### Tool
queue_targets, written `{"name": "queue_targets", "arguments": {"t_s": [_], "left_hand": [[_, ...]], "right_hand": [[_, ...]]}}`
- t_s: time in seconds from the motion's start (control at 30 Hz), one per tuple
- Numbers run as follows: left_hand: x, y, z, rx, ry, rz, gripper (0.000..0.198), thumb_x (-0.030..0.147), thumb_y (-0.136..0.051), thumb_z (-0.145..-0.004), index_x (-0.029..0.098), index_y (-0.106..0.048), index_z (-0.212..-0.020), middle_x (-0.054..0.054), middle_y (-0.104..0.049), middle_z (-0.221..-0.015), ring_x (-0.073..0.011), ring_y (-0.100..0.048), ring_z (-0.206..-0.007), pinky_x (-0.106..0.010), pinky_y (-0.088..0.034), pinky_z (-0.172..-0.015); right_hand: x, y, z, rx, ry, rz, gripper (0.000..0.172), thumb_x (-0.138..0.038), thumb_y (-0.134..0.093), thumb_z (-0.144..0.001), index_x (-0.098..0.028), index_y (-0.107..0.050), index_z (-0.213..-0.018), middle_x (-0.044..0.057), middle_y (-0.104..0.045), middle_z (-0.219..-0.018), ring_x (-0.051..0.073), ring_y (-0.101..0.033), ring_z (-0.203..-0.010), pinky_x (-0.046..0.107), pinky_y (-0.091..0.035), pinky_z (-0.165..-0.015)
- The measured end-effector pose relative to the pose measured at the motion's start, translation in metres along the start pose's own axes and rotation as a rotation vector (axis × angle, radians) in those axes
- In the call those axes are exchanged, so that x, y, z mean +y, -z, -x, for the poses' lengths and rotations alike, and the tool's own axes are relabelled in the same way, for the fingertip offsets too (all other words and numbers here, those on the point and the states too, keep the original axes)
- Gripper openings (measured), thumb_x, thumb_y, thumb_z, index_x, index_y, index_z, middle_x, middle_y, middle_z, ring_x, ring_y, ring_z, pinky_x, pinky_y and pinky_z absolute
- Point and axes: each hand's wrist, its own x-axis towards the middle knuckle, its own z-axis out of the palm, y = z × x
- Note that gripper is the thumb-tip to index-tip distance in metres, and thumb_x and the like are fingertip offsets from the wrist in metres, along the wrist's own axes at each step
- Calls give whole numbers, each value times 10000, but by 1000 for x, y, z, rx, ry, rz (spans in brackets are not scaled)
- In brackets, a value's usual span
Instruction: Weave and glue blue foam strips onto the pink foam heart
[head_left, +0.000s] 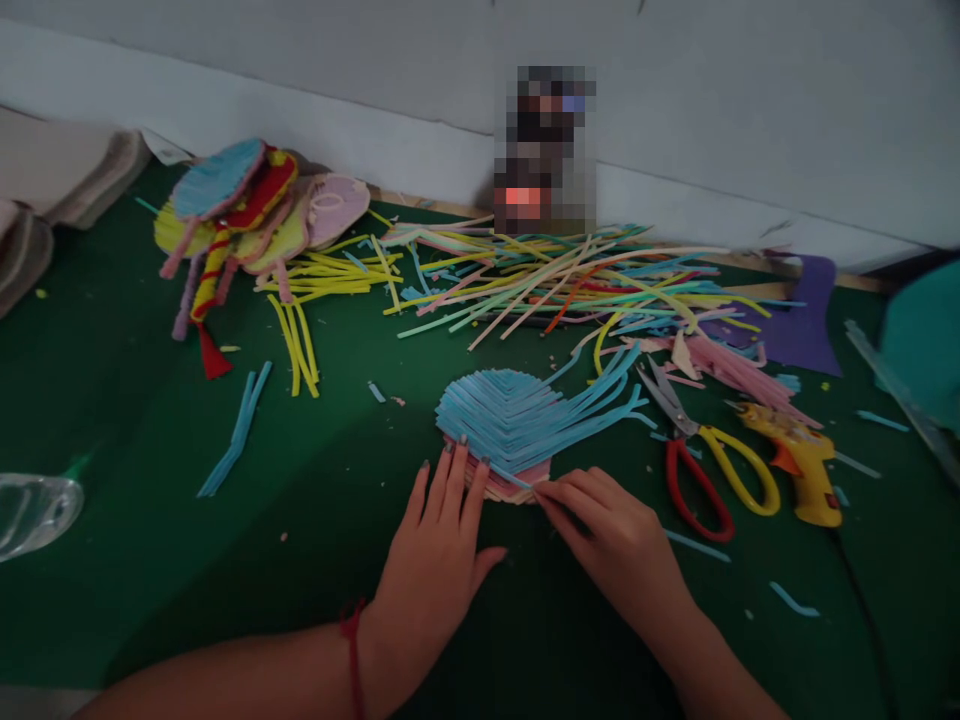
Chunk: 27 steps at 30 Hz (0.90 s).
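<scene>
A round fan-shaped piece [499, 415] lies on the green table, mostly covered with blue pipe cleaners laid in a V pattern over a pink base [487, 482]. Loose blue ends stick out on its right side. My left hand [442, 540] rests flat, fingers spread, with its fingertips pressing the piece's lower left edge. At the lower right edge, my right hand [607, 520] pinches the end of a blue pipe cleaner [514, 478] that lies across the pink part. Scissors [686, 430] with a red and a yellow handle lie open-bladed to the right.
Beyond the scissors lies a yellow glue gun [802, 465] with a black cord. A heap of coloured pipe cleaners [555, 275] spreads along the back. Several fuzzy fans [232, 200] are piled at the back left. A clear plastic bottle [37, 515] lies at the left edge.
</scene>
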Motion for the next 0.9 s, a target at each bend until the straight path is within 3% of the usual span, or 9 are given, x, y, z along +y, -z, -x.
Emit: {"name": "queue_targets", "arguments": {"t_s": [0.33, 0.67, 0.9], "left_hand": [[-1, 3, -2, -40, 55, -32, 725, 454, -639, -792, 89, -429, -1382, -240, -365, -1456, -384, -336, -1349, -541, -367, -1057], [-2, 7, -4, -59, 74, -40, 714, 546, -544, -838, 120, -420, -1398, -223, -389, -1447, -353, -374, -1335, -507, -375, -1060], [-3, 6, -4, -54, 62, -26, 687, 496, -613, -814, 197, -420, -1403, -222, -377, -1456, -357, -377, -1333, -505, -376, -1054]], "right_hand": [[0, -3, 1, -9, 0, 25, 171, -162, -481, -917, -179, -649, -891, 39, -637, -747, 145, -541, -679, 275, -426, -606], [-1, -1, -1, -9, 3, 48, 178, -154, -477, -923, -170, -648, -880, 30, -636, -747, 131, -526, -685, 254, -416, -608], [0, -2, -1, -23, 12, 64, 205, -155, -464, -927, -171, -656, -856, 33, -633, -730, 137, -536, -687, 249, -417, -599]]}}
